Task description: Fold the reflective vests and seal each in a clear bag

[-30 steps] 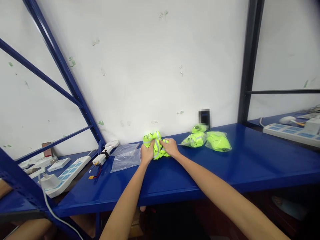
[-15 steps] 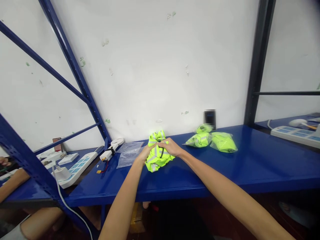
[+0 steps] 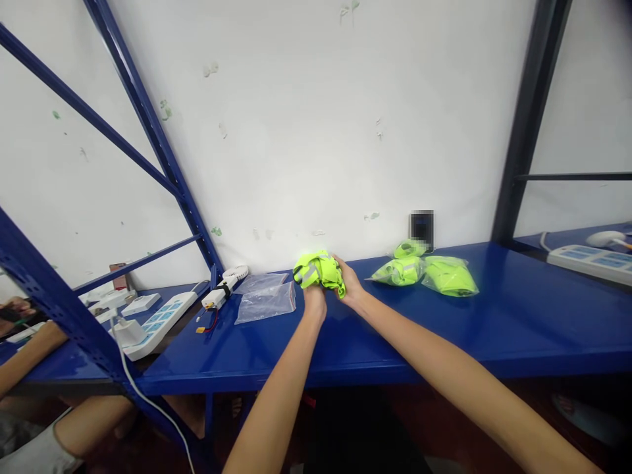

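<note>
Both my hands hold a bunched neon-yellow reflective vest (image 3: 318,268) with silver strips, raised a little over the blue table. My left hand (image 3: 315,299) grips it from below and in front, its fingers mostly hidden under the cloth. Around the right side curls my right hand (image 3: 349,280), its fingers partly behind the vest. To the left, clear plastic bags (image 3: 266,303) lie flat on the table. Right of my hands sit a bagged yellow vest (image 3: 399,271) and another bagged vest (image 3: 450,276), with a smaller yellow bundle (image 3: 409,248) behind them.
A small white fan (image 3: 224,289) with loose wires lies left of the bags. Further left are a blue rack post (image 3: 64,309), a power strip (image 3: 162,324) and another person's arm (image 3: 32,355). A dark upright object (image 3: 422,230) leans at the wall. Another power strip (image 3: 592,263) lies right.
The vest has been gathered into a tighter bundle and lifted off the table. My left hand has shifted right and under it; my right hand has moved to its right side.
</note>
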{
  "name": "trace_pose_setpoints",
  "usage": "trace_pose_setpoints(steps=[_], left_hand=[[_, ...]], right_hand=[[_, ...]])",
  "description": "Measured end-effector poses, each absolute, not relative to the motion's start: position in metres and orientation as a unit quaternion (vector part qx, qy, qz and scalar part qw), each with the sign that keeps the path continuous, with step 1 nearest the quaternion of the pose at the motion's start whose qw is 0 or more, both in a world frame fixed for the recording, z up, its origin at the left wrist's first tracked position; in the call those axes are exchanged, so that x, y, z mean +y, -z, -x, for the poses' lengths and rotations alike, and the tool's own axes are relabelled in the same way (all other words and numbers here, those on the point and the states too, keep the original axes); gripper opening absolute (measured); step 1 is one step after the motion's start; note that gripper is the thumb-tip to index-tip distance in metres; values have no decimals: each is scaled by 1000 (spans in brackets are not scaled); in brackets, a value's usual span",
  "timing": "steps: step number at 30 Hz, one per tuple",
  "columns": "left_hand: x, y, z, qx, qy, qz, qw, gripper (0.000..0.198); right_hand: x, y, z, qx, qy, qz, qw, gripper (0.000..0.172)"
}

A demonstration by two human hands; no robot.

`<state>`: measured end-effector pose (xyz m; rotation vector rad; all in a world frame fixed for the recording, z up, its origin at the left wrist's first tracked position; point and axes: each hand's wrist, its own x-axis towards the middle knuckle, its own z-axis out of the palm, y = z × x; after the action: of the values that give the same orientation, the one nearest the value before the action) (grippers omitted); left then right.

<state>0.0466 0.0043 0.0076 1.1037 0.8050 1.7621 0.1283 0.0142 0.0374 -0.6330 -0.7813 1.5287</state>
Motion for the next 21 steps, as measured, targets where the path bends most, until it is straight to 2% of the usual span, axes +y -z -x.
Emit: trace_pose_setpoints(steps=[5,10,12,17,21], left_hand=[[3,18,-60,440,-730,-412,321,30],[6,24,-48,443,-741,-447,234,31],[5,19,-48,419,-748,-445,258,34],[-14,-5,-51,256,-736,-414,471,38],[-28,-22,-45,233,-695,-460,501,38]], right_hand=[[20,-27,-124,-234,-618,386,643,26],[23,-21,-124,-228,-611,395,647,26],[24,-20,-124,-228,-612,395,646,26],[27,-22,-128,-247,-619,389,637,26],[32,-20,-132,-275,-581,402,652,27]])
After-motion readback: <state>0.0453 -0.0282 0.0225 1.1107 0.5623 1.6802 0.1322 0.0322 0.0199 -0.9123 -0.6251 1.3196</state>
